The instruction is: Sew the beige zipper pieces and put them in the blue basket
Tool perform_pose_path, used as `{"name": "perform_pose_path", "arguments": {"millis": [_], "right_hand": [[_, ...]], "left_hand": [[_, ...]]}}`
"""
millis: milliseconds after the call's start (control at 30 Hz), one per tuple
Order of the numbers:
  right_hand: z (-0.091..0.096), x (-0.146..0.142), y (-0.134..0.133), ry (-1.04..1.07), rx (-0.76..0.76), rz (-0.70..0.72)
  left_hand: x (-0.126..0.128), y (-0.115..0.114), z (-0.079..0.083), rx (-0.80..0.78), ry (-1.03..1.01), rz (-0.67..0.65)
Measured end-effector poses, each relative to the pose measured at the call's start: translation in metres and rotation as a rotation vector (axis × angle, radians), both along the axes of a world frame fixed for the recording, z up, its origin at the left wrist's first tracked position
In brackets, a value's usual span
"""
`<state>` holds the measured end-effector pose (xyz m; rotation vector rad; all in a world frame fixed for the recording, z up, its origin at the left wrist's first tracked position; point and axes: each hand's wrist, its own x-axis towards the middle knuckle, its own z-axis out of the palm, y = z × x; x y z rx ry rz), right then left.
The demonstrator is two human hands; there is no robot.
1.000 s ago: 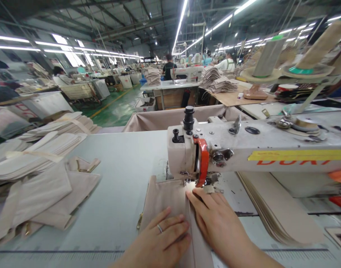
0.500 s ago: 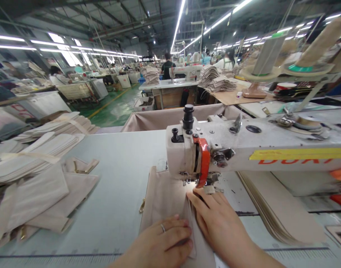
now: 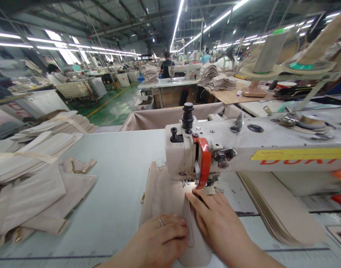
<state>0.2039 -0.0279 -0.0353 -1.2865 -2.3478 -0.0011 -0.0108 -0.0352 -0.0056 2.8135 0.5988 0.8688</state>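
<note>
A beige fabric piece (image 3: 161,191) with a brass zipper on its left edge lies flat under the head of a white sewing machine (image 3: 243,149). My left hand (image 3: 159,238), a ring on one finger, presses flat on the fabric's near part. My right hand (image 3: 217,219) lies beside it, fingertips just in front of the needle and the orange guard (image 3: 204,162). Between the two hands a narrow fold of the fabric stands up. Both hands rest palm down on the cloth.
Stacks of beige fabric pieces (image 3: 33,175) lie on the left of the grey table (image 3: 122,156). A pile of long beige strips (image 3: 279,208) lies under the machine arm on the right. Thread cones (image 3: 268,52) stand behind. Other people work at distant tables.
The fabric has fed away from me under the needle, its far edge reaching further past the machine head. Both hands stayed pressed on it, and the left hand slid slightly nearer.
</note>
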Motion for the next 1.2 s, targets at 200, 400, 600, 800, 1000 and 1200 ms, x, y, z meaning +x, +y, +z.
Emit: {"name": "perform_pose_path", "arguments": {"millis": [200, 400, 600, 800, 1000, 1200], "right_hand": [[0.001, 0.001, 0.000, 0.009, 0.004, 0.010], [0.003, 0.000, 0.001, 0.021, -0.011, 0.015], [0.003, 0.000, 0.001, 0.032, -0.005, 0.018], [0.003, -0.001, 0.001, 0.030, -0.020, 0.018], [0.003, -0.002, 0.003, 0.012, -0.020, 0.006], [0.005, -0.003, 0.003, 0.013, -0.006, -0.002]], "left_hand": [[-0.002, 0.006, 0.010, -0.144, 0.188, 0.015], [-0.001, 0.016, 0.007, -0.122, 0.257, 0.048], [0.001, 0.031, 0.005, -0.094, 0.293, 0.090], [0.005, 0.044, 0.007, -0.135, 0.238, 0.172], [0.008, 0.053, 0.002, -0.163, 0.179, 0.242], [0.009, 0.058, -0.008, -0.179, 0.168, 0.330]]}}
